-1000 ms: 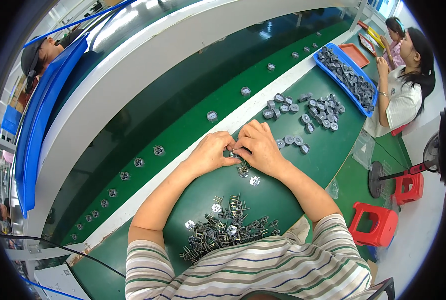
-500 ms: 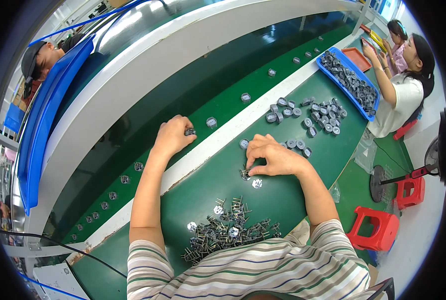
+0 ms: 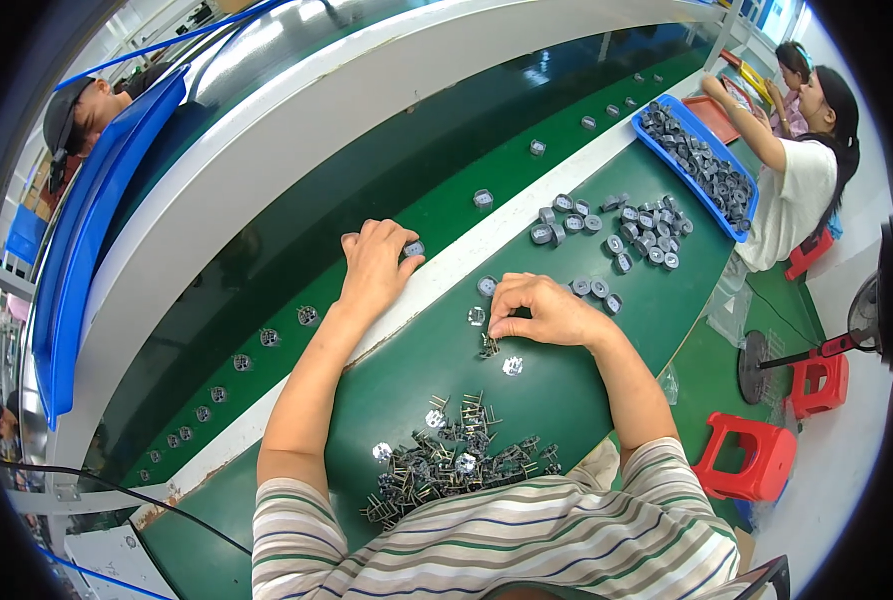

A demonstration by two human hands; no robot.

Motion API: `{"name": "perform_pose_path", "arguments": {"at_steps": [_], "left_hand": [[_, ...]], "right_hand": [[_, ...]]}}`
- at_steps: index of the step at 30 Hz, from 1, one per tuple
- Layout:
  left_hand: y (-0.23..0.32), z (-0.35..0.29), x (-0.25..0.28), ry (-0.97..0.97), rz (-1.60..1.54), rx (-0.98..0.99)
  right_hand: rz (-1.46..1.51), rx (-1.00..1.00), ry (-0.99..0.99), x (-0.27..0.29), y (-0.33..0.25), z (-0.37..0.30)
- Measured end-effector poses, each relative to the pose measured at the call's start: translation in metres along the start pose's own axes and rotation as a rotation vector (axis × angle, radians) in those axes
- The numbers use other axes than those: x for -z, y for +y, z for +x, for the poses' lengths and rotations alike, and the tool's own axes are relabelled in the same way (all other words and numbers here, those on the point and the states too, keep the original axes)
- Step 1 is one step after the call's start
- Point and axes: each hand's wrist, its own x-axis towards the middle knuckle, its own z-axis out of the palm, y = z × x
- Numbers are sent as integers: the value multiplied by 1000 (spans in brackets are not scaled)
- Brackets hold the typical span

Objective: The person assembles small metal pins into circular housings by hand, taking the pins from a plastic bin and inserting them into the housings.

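Observation:
My left hand (image 3: 375,265) reaches over the green belt (image 3: 437,222). Its thumb and fingertips close around a grey round cap (image 3: 415,249); the palm side is hidden. Above the bench, my right hand (image 3: 547,312) pinches a small dark part with metal pins (image 3: 489,346). Beside it on the bench lie a shiny disc (image 3: 512,366), a clear round piece (image 3: 477,316) and a loose grey cap (image 3: 487,286). In front of my body is a heap of pinned parts (image 3: 437,470), with a few shiny discs among them.
Grey caps (image 3: 652,230) lie in groups on the bench, near a blue tray (image 3: 745,225) full of them. More caps and pinned parts ride the belt. A white rail (image 3: 447,280) divides belt from bench. Co-workers sit right and far left; red stools (image 3: 752,455) and a fan stand right.
My left hand has moved right along the belt and closed on the grey cap there. Pieces on the belt have shifted slightly to the lower left. My right hand has barely moved.

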Motion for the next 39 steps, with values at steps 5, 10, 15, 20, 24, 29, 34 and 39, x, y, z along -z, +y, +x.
{"name": "perform_pose_path", "arguments": {"at_steps": [5, 10, 15, 20, 24, 29, 34, 39], "left_hand": [[0, 1, 2, -16, -14, 20], [-7, -1, 2, -35, -18, 43], [-5, 0, 5, -78, -12, 71], [10, 1, 17, -66, 16, 41], [35, -2, 25, -146, -140, -62], [63, -11, 12, -341, -313, -101], [61, -12, 3, -349, -359, -90], [59, -12, 3, -356, -356, -111]], "right_hand": [[37, -144, 29, 1, -1, -1], [-98, -206, -26, 3, -4, 1], [65, -197, 198, -9, -8, 6], [-232, 111, 265, -28, -3, 14], [-352, -41, 275, -13, 5, 9], [-458, -110, 417, -6, 8, 8], [-313, 17, 440, -24, 9, 17], [-405, 118, 437, -28, 13, 24]]}}
